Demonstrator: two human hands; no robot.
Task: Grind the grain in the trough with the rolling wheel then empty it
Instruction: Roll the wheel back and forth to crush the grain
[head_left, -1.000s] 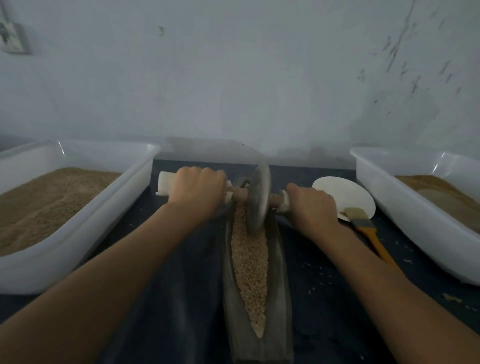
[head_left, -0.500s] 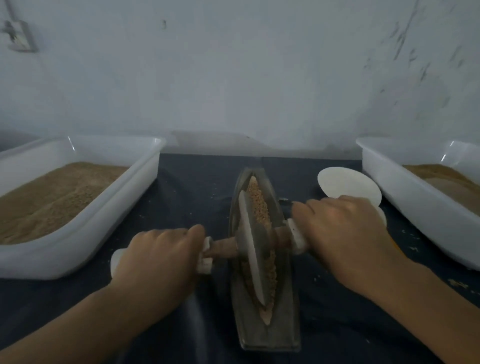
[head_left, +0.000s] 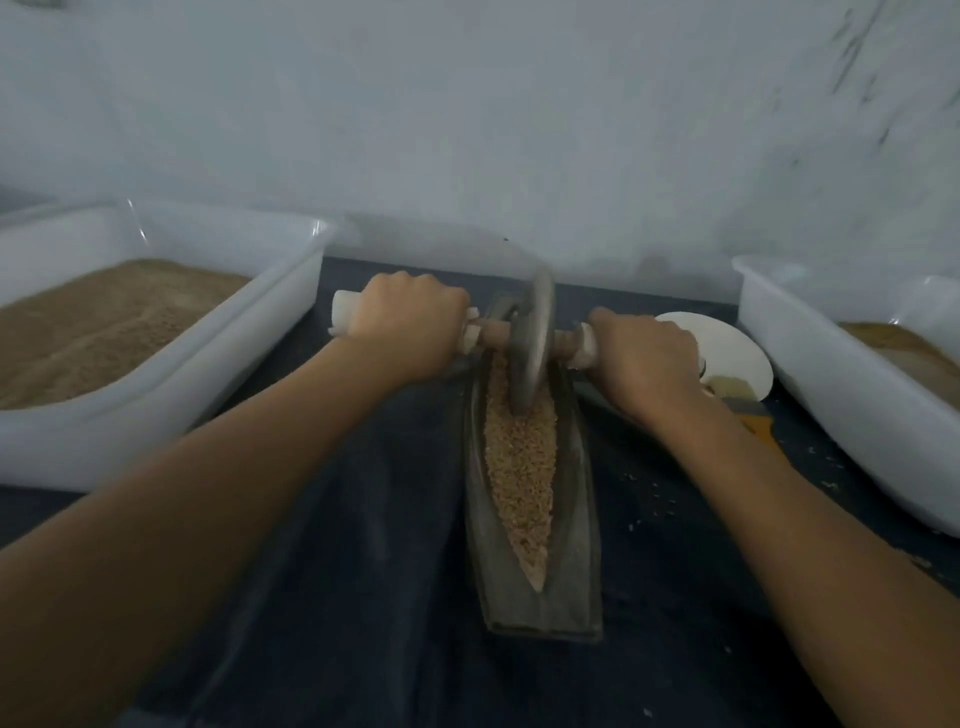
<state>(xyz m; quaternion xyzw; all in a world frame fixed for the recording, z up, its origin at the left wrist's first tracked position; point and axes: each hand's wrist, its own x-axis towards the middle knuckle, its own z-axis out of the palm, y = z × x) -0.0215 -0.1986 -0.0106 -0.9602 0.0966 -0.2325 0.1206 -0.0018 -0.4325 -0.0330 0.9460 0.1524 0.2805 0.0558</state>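
Grinding underway: left hand (head_left: 410, 325) and right hand (head_left: 644, 358) each grip an end of the axle of the rolling wheel (head_left: 530, 343), which stands at the far end of the trough (head_left: 584, 519), centre frame. Grain (head_left: 519, 467) looks largely whole. Recommend even downward pressure, wheel upright, full-length strokes. No legible markings or labels observed.

Our left hand (head_left: 410, 325) and right hand (head_left: 647, 358) are bare. Our forearms show no sleeves. We wear no rings.
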